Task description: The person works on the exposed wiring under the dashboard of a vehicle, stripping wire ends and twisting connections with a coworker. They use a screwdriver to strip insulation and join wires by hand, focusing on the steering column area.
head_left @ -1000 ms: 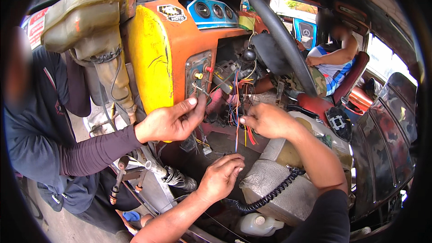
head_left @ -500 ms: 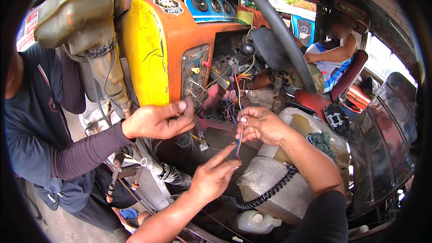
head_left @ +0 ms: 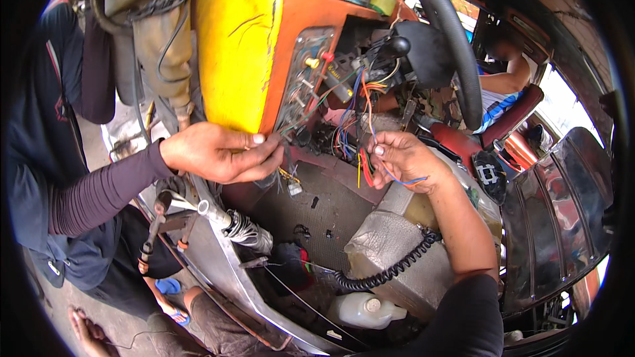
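clearly, wires (head_left: pixel 415 181) in right hand (head_left: pixel 408 157)

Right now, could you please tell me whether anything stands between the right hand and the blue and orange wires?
Nothing visible does: the right hand pinches the blue and orange wires directly, with no other object caught between.

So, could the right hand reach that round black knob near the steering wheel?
Probably yes: the black knob looks uncovered, and the steering wheel sits off to its right. But the right hand is pinching blue and orange wires, so it would likely have to let go first.
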A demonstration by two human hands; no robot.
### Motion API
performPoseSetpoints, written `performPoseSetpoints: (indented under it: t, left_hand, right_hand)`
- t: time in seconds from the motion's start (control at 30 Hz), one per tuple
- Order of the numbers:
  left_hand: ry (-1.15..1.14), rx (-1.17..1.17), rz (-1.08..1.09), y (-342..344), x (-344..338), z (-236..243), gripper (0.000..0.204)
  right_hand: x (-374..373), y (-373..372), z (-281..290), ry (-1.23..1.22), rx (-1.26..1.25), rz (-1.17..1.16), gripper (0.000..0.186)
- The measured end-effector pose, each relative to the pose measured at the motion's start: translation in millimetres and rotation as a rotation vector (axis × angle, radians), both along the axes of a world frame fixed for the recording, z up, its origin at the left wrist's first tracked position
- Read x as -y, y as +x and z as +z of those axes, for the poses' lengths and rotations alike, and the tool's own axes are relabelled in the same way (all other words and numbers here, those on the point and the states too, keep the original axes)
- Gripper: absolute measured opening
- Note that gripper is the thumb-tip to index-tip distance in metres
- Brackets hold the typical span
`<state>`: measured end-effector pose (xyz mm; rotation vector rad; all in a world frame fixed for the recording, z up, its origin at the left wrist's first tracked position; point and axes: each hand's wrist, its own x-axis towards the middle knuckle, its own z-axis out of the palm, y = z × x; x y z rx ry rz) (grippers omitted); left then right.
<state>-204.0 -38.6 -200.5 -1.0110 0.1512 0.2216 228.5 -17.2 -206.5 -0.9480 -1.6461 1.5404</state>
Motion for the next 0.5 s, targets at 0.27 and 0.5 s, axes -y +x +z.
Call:
performPoseSetpoints:
  t: [0.27,0.5]
  left_hand:
    - [-0.186,-0.106,0.056,15.7,11.3,24.2,0.035]
    - [-0.355,-0.055,0.047,-12.5,-7.8,-13.8,0.017]
  right_hand:
    - [-1.4,4.4,6.5,0.066,0.185,-0.077,0.018]
    - [2.2,10.4,19.4,0.14,0.3,-0.09,0.016]
